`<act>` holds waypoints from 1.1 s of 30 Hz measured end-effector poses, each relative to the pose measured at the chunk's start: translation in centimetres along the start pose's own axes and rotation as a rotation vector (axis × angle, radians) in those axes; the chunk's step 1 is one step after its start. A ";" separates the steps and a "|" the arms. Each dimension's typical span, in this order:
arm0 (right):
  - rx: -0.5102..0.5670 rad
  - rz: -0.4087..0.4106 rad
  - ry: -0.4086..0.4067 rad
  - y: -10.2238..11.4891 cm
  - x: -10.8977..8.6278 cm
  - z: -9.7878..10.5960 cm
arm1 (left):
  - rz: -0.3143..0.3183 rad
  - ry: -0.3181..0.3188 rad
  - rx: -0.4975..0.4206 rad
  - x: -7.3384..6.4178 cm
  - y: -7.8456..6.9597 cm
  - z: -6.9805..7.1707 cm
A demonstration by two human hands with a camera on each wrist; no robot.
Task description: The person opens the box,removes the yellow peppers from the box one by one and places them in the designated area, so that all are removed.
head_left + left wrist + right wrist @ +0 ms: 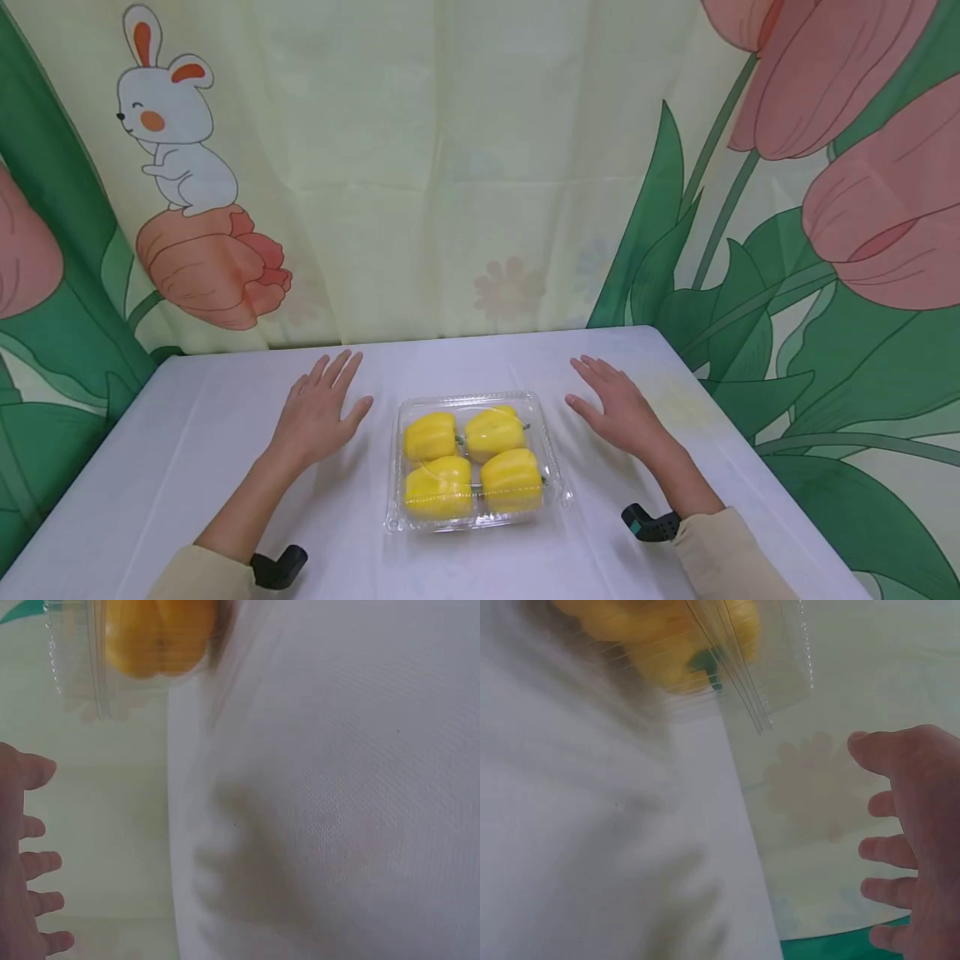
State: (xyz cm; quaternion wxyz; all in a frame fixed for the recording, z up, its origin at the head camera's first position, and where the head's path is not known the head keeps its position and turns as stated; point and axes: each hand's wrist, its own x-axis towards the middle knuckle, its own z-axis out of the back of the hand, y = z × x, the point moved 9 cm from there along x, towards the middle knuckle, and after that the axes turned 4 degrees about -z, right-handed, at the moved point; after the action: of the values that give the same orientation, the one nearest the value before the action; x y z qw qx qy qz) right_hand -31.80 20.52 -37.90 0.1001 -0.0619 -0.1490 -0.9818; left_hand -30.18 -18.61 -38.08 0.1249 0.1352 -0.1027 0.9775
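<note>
A clear plastic clamshell box point(394, 483) sits on the white tabletop, holding several yellow bell peppers point(438, 487) with green stems; its lid looks closed. To its left hovers my left hand point(315, 412), fingers extended and thumb apart, touching nothing. My right hand point(621, 408) is held up on the other side, fingers likewise extended, away from the box. In the left wrist view, the left hand point(11, 855) is partly cut off, with a pepper point(161, 634) inside the box above. The right wrist view shows the right hand point(930, 840) beside the box wall point(780, 667).
A white cloth covers the table point(480, 567). Behind it hangs a curtain point(360, 167) printed with a rabbit, tulips and leaves. Each wrist wears a black device, such as the right wristband point(651, 525), below beige sleeves.
</note>
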 end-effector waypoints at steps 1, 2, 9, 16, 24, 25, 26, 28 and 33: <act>0.002 0.000 0.000 0.0 -0.1 0.0 | -0.002 0.000 -0.003 0.0 -0.1 0.0; 0.002 0.000 -0.001 0.1 -0.1 0.1 | -0.003 -0.001 -0.007 0.0 -0.1 0.0; 0.048 -0.022 -0.007 -0.1 -0.3 0.0 | -0.015 0.011 -0.089 -0.1 -0.4 -0.2; 0.088 -0.049 -0.004 -0.5 -0.6 -0.3 | -0.006 0.049 -0.189 -0.3 -0.7 -0.3; 0.082 -0.030 -0.050 -0.2 -0.8 0.0 | 0.007 0.071 -0.271 -0.4 -0.7 -0.6; 0.075 -0.026 -0.059 -0.2 -0.8 0.1 | 0.009 0.074 -0.287 -0.4 -0.7 -0.7; 0.070 -0.022 -0.067 -0.1 -0.8 0.1 | 0.008 0.075 -0.301 -0.4 -0.8 -0.7; 0.066 -0.018 -0.078 0.0 -0.9 0.2 | 0.009 0.077 -0.329 -0.4 -0.8 -0.8; 0.088 -0.040 -0.073 -0.1 -1.0 0.1 | 0.012 0.093 -0.375 -0.4 -0.8 -1.1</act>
State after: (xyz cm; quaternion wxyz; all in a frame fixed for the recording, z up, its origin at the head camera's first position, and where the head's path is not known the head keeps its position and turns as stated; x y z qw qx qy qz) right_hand -30.80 20.81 -38.03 0.0773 -0.0902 -0.1966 -0.9733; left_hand -29.84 -17.71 -39.06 0.1467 0.0639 -0.2779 0.9472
